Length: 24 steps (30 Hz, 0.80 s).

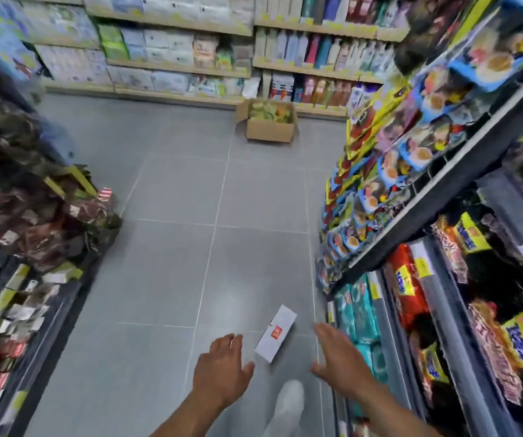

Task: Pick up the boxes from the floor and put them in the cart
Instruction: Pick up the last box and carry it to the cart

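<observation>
I see a grey tile floor [171, 266] between a left shelf [48, 326] and a right shelf [443, 190], with a back shelf [178, 69] far ahead.

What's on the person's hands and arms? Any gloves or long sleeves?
No gloves. The left hand and the right hand are both bare, with no ring, watch or bracelet that I can see. The left forearm and the right forearm are bare too; no sleeve shows down to the picture's bottom edge.

Aisle: floor [165, 279] open down the middle.
Sides: left shelves [17, 200], right shelves [443, 190] hem it.
Far end: carton [269, 129] before back shelves [175, 67].
Low right: box [275, 334], free all round.
</observation>
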Available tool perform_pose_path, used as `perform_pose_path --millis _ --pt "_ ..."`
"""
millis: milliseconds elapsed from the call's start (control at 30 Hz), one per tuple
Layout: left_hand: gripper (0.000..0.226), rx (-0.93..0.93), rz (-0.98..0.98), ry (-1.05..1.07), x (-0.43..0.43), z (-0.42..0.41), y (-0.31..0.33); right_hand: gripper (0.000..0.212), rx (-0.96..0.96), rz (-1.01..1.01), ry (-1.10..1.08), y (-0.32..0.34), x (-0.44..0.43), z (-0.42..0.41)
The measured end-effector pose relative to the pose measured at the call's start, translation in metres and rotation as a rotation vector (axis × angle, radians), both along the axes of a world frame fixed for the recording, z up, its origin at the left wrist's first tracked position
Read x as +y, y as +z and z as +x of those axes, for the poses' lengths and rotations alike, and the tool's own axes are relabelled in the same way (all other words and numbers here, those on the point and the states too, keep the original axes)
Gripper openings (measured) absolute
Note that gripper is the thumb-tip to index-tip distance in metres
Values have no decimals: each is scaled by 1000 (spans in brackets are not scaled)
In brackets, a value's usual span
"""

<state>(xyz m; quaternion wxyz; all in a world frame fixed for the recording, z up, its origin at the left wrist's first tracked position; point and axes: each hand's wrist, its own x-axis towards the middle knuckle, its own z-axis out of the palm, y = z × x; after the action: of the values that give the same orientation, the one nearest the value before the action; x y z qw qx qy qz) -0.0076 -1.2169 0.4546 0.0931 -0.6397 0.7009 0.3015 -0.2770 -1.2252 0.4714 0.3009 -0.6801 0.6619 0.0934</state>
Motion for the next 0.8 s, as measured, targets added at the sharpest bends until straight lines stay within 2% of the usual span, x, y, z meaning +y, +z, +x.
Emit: perform_pose_path --millis 133,233,333,500,700,800 --pt "77 24 79 136 -46 -46 -83 94 125 68 170 -92 -71 -19" --pt "80 37 115 194 -68 -77 -156 90 174 126 245 -164 -109 -24" --pt "86 57 118 276 -81 -100 -244 83 228 135 340 -245 -138 -25" --pt "104 29 118 396 -90 -124 -402 92 305 176 407 -394 -173 -25" --pt "118 46 182 424 -102 -141 -528 93 357 77 700 -520 -192 -17" --pt "120 34 168 416 -109 -156 -559 97 382 34 794 -553 -199 -14"
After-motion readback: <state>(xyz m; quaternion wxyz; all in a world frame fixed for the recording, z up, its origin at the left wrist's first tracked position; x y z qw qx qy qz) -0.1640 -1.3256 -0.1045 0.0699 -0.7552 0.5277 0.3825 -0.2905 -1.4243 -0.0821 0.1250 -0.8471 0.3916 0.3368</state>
